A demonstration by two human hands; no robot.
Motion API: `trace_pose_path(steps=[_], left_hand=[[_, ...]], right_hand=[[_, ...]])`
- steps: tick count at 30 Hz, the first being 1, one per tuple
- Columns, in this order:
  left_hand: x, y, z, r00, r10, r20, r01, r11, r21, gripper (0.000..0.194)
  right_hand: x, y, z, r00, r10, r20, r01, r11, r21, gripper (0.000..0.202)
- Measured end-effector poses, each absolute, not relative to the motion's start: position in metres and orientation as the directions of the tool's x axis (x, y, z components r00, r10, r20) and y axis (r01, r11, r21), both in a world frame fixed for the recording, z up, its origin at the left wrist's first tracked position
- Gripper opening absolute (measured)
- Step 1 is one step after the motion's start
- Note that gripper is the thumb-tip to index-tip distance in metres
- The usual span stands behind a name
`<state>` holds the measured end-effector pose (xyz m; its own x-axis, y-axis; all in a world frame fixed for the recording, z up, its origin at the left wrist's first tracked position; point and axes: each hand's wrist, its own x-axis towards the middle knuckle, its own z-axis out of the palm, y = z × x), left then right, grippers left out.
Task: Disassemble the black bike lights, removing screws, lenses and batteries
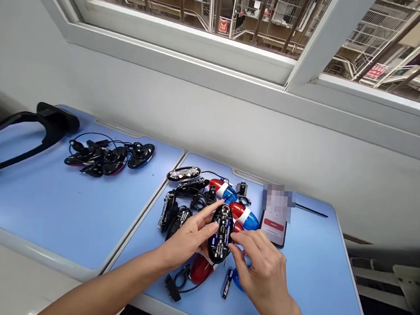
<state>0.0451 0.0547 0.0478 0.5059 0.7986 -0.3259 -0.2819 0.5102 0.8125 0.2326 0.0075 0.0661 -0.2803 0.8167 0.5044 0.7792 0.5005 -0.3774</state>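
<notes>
My left hand (191, 233) grips an oval black light base (219, 253) from its left side, thumb over the rim, tilted so its inside faces me. A circuit board runs down its middle, with a blue battery in a slot on each side. At the base's right edge, thumb and fingers of my right hand (260, 257) are closed, touching the rim beside the right battery (228, 231). Whether they pinch the rim or the battery is hard to tell. Below, a loose blue battery (227, 283) lies on the table near a red light cover (201, 270).
Behind my hands lie several black light bases (183, 174) and red-and-blue covers (244, 216) with wires and clamps. A phone (274, 219) and a black strip (310, 210) lie to the right. More assembled lights (113, 160) and a black headband-like frame (49, 124) rest on the left table.
</notes>
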Motion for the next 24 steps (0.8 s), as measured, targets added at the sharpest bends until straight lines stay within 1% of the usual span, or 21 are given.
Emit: trace_pose_path(steps=[2,5,8,12,16,21,23,24], left_hand=[[0.044,0.054,0.048,0.51,0.795,-0.329,-0.256,0.505,0.824,0.07],[0.044,0.055,0.046,0.529,0.785,-0.322,-0.215,0.491,0.844,0.065],[0.045,0.056,0.044,0.527,0.793,-0.305,-0.181,0.456,0.871,0.062],[0.045,0.056,0.044,0.498,0.818,-0.289,-0.089,0.38,0.921,0.058],[0.044,0.052,0.046,0.461,0.843,-0.278,-0.012,0.32,0.947,0.056],[0.042,0.047,0.049,0.457,0.827,-0.328,-0.047,0.39,0.92,0.058],[0.042,0.046,0.049,0.471,0.804,-0.364,-0.047,0.435,0.899,0.058],[0.041,0.046,0.049,0.484,0.786,-0.385,-0.049,0.463,0.885,0.059]], right_hand=[[0.233,0.01,0.068,-0.345,0.802,0.487,0.797,0.524,-0.299,0.011],[0.235,0.013,0.069,-0.425,0.783,0.455,0.793,0.565,-0.23,0.021],[0.237,0.016,0.067,-0.468,0.773,0.428,0.773,0.593,-0.226,0.027],[0.237,0.018,0.066,-0.491,0.774,0.4,0.76,0.605,-0.236,0.029],[0.232,0.012,0.066,-0.457,0.787,0.414,0.784,0.577,-0.231,0.028],[0.224,0.006,0.06,-0.353,0.815,0.461,0.849,0.486,-0.209,0.028],[0.225,0.008,0.057,-0.299,0.825,0.48,0.857,0.453,-0.246,0.026],[0.227,0.009,0.056,-0.268,0.835,0.481,0.847,0.443,-0.296,0.024]])
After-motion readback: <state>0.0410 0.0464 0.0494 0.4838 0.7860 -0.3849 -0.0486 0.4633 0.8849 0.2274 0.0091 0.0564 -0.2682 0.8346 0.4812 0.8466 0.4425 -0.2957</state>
